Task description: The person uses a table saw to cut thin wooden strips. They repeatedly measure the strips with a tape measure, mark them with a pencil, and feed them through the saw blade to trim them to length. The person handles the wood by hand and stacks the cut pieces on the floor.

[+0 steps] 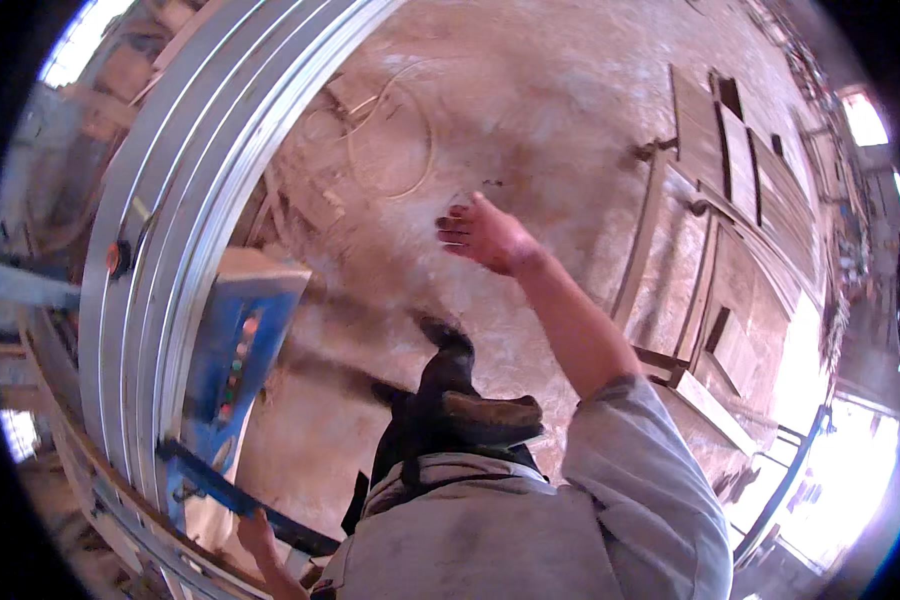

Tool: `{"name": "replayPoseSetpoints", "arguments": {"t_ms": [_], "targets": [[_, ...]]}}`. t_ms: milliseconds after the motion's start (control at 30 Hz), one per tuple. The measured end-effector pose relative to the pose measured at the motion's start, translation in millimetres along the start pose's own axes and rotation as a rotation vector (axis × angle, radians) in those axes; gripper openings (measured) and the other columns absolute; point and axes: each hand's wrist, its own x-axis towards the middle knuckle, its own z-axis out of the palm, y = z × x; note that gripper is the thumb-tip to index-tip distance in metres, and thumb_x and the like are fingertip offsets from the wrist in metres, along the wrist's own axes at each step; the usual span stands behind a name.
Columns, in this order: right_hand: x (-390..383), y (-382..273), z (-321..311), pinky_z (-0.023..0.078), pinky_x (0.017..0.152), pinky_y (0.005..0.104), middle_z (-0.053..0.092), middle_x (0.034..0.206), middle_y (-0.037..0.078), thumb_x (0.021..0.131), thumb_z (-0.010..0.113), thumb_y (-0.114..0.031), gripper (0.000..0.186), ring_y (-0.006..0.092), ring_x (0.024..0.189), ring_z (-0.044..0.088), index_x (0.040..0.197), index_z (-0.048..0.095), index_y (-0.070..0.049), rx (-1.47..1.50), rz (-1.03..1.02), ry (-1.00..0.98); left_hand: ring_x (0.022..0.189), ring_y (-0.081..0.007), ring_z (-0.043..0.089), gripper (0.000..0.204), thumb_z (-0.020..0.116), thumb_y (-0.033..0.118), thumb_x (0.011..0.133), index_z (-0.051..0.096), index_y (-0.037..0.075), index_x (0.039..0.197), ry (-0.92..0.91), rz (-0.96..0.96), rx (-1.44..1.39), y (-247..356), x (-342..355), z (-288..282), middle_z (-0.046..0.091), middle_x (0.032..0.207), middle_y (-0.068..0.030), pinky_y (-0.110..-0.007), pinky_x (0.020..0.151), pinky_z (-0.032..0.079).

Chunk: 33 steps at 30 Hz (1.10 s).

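Note:
My right hand (485, 236) is held out in mid-air over the dusty floor, its fingers stretched and dark at the tips, with nothing in it. At the lower left, my left hand (258, 538) is closed at the edge of a dark blue bar (242, 497), its far fingers partly hidden. This bar runs from beside my waist to the edge of a long grey metal sliding table (173, 200). Beneath the table is a blue machine cabinet (232, 345) with a column of coloured buttons (236, 365). An orange-red knob (118, 260) sits on the table.
A looped pale hose (432, 150) and wood scraps (315, 205) lie on the floor beyond the machine. To the right, boards (738, 165) rest over long wooden beams (642, 240). My dark shoe (444, 335) is on the floor below me.

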Motion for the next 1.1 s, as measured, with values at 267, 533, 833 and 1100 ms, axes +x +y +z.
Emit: {"name": "replayPoseSetpoints", "arguments": {"t_ms": [267,533,833,1100], "targets": [[-5,1,-55,0.05,0.091,0.0455,0.066,0.112,0.02,0.088,0.053,-0.054,0.056,0.0344,0.108,0.062,0.108,0.068,-0.005,-1.396,-0.035,0.507,0.08,-0.0443,0.065,0.049,0.055,0.049,0.088,0.064,0.003,0.103,-0.152,0.321,0.217,83,46,-46,0.068,0.087,-0.0258,-0.053,0.073,0.052],[-180,7,-185,0.052,0.09,0.0464,0.066,0.113,0.019,0.084,0.062,-0.045,0.045,0.0377,0.107,0.062,0.106,0.069,-0.007,-1.397,0.257,1.12,0.081,-0.043,0.065,0.047,0.057,0.047,0.087,0.065,0.003,0.102,-0.011,0.744,-0.003,318,131,-163,0.068,0.088,-0.0244,-0.052,0.073,0.052],[-285,-41,-313,0.045,0.096,0.0477,0.059,0.117,0.02,0.088,0.06,-0.05,0.051,0.0362,0.11,0.056,0.113,0.064,-0.006,-1.565,0.161,1.858,0.082,-0.0416,0.066,0.044,0.059,0.044,0.086,0.066,0.003,0.1,-0.07,0.777,0.134,407,119,-215,0.068,0.089,-0.0229,-0.05,0.073,0.052],[-332,-43,-362,0.03,0.112,0.0482,0.048,0.141,0.018,0.094,0.046,-0.057,0.068,0.0333,0.134,0.041,0.132,0.05,0.0,-1.359,0.745,1.967,0.083,-0.0404,0.066,0.042,0.061,0.042,0.085,0.067,0.003,0.099,-0.182,0.552,0.228,394,90,-246,0.069,0.09,-0.0215,-0.049,0.074,0.053]]}}
